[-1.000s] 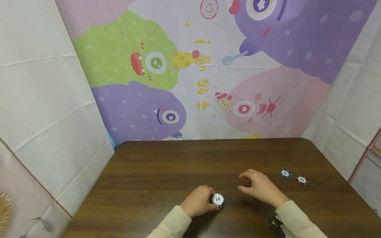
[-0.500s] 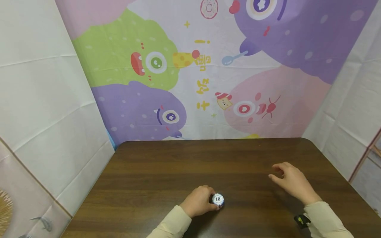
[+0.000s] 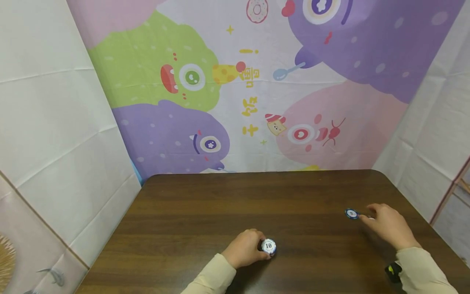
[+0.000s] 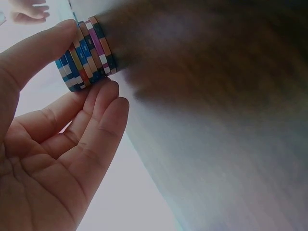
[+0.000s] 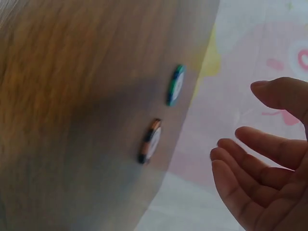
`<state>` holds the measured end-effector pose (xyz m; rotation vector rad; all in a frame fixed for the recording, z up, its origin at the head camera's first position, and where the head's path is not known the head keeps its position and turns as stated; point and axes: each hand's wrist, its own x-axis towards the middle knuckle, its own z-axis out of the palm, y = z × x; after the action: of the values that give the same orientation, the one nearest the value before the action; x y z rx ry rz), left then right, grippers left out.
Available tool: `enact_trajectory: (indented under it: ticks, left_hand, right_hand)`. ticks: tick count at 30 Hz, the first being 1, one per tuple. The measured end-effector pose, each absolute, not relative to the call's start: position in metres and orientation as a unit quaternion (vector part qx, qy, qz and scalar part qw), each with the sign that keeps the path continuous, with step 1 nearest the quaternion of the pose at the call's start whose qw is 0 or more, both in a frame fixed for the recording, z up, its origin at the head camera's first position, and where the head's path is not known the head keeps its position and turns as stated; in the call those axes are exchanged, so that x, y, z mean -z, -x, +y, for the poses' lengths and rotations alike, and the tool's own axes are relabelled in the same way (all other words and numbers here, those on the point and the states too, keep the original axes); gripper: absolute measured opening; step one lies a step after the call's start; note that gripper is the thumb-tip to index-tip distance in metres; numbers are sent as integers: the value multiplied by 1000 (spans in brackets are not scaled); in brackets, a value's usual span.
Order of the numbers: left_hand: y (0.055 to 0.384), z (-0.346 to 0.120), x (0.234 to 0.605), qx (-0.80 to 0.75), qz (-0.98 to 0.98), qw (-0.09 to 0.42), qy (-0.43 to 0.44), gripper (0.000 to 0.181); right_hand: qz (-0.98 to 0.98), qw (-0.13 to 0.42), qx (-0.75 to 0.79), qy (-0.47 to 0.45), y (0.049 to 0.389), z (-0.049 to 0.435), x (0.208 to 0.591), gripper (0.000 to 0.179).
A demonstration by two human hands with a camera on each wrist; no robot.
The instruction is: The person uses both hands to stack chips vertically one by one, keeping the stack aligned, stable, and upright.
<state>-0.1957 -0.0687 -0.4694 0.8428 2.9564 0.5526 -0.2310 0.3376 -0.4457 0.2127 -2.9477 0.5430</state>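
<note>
My left hand (image 3: pixel 244 250) pinches a stack of poker chips (image 3: pixel 269 246) between thumb and fingers near the table's front middle. The top chip is white-faced and marked 10. Blue, tan, purple and dark edges show along the stack (image 4: pixel 86 55) in the left wrist view. Over at the right of the table, my right hand (image 3: pixel 391 226) hovers with thumb and fingers apart, holding nothing. Below it lies a black and orange poker chip (image 5: pixel 150 142), mostly hidden by the hand in the head view. A blue-green poker chip (image 3: pixel 351 213) lies flat just left of the thumb.
The dark wooden table (image 3: pixel 205 204) has rounded far corners. A cartoon-printed cloth (image 3: pixel 249 155) hangs behind its far edge, with pale cloth panels on both sides. A dark device is strapped at the right wrist.
My right hand has moved rightward from near the table's middle to over the two loose chips. The left hand and its stack have stayed in place.
</note>
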Motion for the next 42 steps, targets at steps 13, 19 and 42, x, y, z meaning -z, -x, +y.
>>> enact_trajectory:
  ticks: [13,19,42]
  left_hand:
    - [196,-69,469,-178,946,13,-270,34]
    - [197,-69,469,-182,946,18,-267,34]
    - [195,-69,468,-183,946,23,-266,34]
  right_hand:
    - [-987,2,-155,-51,246,365,455,52]
    - [-986,-39,-154,-43,251,373,462,34]
    - [-989,-39,-138,-35,255,372,474,31]
